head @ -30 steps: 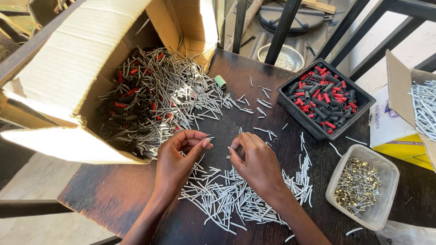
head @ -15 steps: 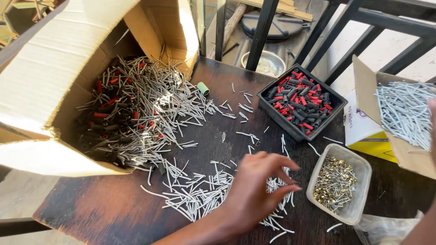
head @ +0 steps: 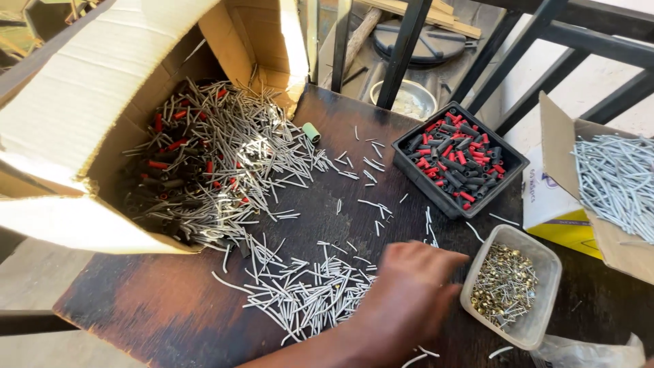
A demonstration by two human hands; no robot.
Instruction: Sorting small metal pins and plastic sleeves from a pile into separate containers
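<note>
My left hand (head: 402,300) reaches in from the bottom edge and lies palm down on the dark wooden table (head: 163,307). It covers the right end of a loose pile of thin grey metal pins (head: 306,293). Its blurred fingers point at a clear plastic tub (head: 548,300) holding small brass pieces (head: 504,283); whether they hold a pin I cannot tell. My right hand is out of the picture.
A big cardboard box (head: 102,88) lies open at the left, spilling grey pins and red and black sleeves. A black tray (head: 436,197) of such sleeves stands at the back right. Another carton of pins (head: 613,184) rests on a yellow-white box (head: 552,204). A small green cylinder (head: 311,131) lies nearby.
Both hands were together over the pin pile a second ago. My right hand has left the view to the right, and my left hand has slid right toward the plastic tub.
</note>
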